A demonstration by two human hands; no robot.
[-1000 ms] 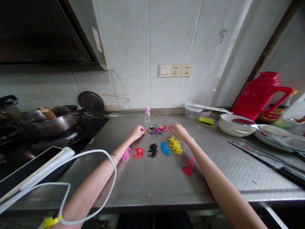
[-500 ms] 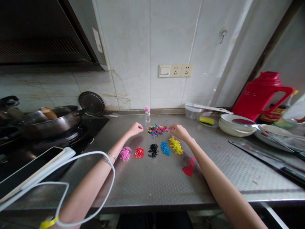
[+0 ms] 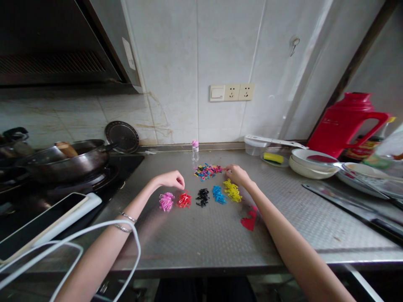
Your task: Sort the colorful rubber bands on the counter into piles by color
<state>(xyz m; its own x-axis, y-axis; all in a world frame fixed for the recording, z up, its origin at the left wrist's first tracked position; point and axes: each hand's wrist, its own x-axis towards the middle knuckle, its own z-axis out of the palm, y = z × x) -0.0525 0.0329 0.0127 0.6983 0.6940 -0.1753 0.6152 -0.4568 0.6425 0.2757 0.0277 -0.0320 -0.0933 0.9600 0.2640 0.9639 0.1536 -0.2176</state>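
My left hand point(image 3: 172, 179) is closed in a pinch just above a small pile of red rubber bands point(image 3: 184, 200). Whatever its fingertips hold is too small to make out. My right hand point(image 3: 236, 173) pinches at the right edge of a mixed, many-coloured heap of rubber bands point(image 3: 207, 171); its fingertips touch the heap, but what lies between them is unclear. In a row nearer me are piles of pink rubber bands point(image 3: 166, 201), black rubber bands point(image 3: 202, 197), blue rubber bands point(image 3: 219, 195) and yellow rubber bands point(image 3: 232, 191), the last under my right wrist.
Behind the heap stands a small clear bottle with a pink cap point(image 3: 195, 150). A red heart-patterned plastic bag point(image 3: 248, 222) lies by my right forearm. Bowls point(image 3: 311, 165), a knife point(image 3: 346, 205) and a red thermos point(image 3: 343, 121) are at right. A pan point(image 3: 69, 161), phone point(image 3: 40, 224) and white cable point(image 3: 135, 239) sit left.
My left hand has moved from the mixed heap's left edge down and toward me, to above the red pile. My right hand has stayed at the heap's right edge.
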